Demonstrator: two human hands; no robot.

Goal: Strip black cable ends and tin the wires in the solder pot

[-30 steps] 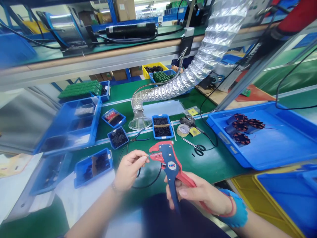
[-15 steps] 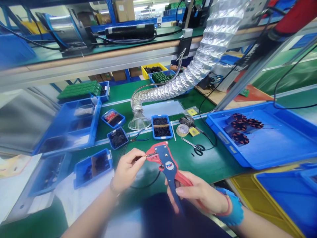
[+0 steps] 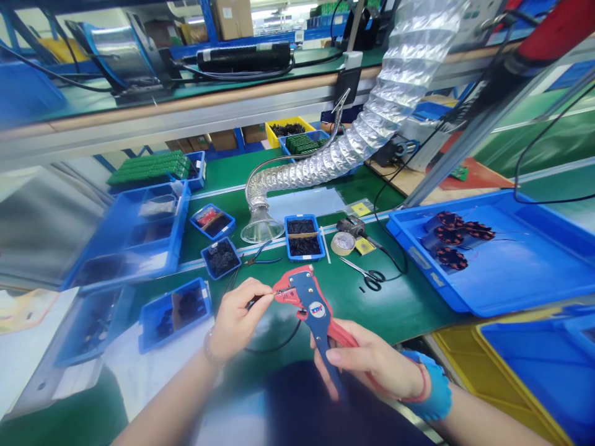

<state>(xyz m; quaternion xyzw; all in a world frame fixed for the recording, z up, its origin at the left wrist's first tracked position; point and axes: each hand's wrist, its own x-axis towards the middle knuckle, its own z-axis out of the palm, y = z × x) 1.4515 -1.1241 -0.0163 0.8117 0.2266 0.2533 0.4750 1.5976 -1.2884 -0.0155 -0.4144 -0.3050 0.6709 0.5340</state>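
Note:
My right hand point(image 3: 367, 356) is wrapped around the handles of a red and blue wire stripper point(image 3: 309, 303), whose head tilts up and to the left above the green mat. At the jaws, my left hand point(image 3: 244, 316) pinches a thin black cable point(image 3: 283, 344) between thumb and forefinger. The cable's end lies at the red jaw; its exact position inside is too small to tell. From the hand the cable loops down below the stripper. Behind the hands are blue-handled pliers point(image 3: 263, 257) and a small blue bin of black parts point(image 3: 220, 258).
A silver duct with a clear funnel point(image 3: 261, 228) hangs over the bench. A divided blue bin point(image 3: 320, 235), a tape roll point(image 3: 343, 243) and scissors point(image 3: 367, 275) lie beyond the hands. A large blue tray point(image 3: 511, 266) holding wired bundles stands at right; more blue bins sit at left.
The wire stripper and my right hand have shifted very slightly to the left. My left hand keeps its pinch on the cable at the jaws.

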